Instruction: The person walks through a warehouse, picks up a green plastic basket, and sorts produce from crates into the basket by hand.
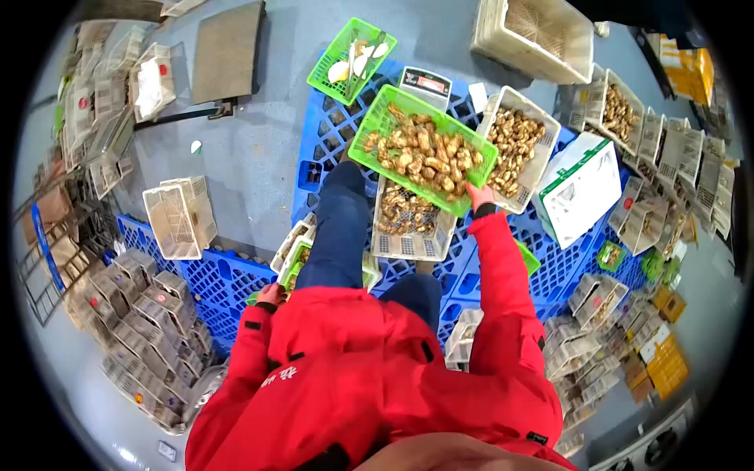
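Observation:
My right hand (481, 196) is closed on the near right corner of a green plastic basket (375, 118) full of brown, thick-stemmed mushrooms (428, 153). That basket sits tilted in front of a scale with a display (425, 83), partly above a white crate (412, 248) that also holds mushrooms. Low on the left, beside my leg, my left hand (272, 294) has its fingers curled at the edge of another green basket (296, 263), mostly hidden by my leg and sleeve. A second white crate of mushrooms (514, 129) stands right of the held basket.
Blue plastic pallets (318, 129) lie underfoot. A green basket with knives and white pieces (352, 61) stands at the far side. To the right is a white foam box (580, 188). Stacked white crates (149, 314) line the left, and more (542, 31) stand at the back.

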Demonstrator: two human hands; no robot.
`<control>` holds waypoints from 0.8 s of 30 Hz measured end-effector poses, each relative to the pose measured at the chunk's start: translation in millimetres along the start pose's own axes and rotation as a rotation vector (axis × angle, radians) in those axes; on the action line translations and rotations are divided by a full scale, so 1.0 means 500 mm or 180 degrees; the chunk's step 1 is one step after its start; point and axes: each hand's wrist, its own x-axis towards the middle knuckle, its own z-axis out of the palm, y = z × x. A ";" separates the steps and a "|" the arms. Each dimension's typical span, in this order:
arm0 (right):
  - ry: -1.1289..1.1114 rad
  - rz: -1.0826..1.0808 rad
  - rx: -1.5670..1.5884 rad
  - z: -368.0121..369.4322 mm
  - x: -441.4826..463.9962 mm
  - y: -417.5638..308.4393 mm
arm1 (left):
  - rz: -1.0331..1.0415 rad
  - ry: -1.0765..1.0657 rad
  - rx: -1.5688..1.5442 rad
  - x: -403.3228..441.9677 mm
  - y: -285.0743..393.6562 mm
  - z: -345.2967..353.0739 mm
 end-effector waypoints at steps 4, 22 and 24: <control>0.0008 0.0291 -0.0341 0.082 0.195 -0.011 | -0.0437 0.0059 -0.0648 -0.072 0.236 -0.008; 0.0689 0.1643 0.1825 0.153 0.119 -0.041 | -0.1135 0.0007 0.0361 0.042 0.627 0.070; 0.0474 0.1940 0.1605 0.225 0.043 0.005 | -0.1259 0.0038 0.0358 0.042 0.639 0.076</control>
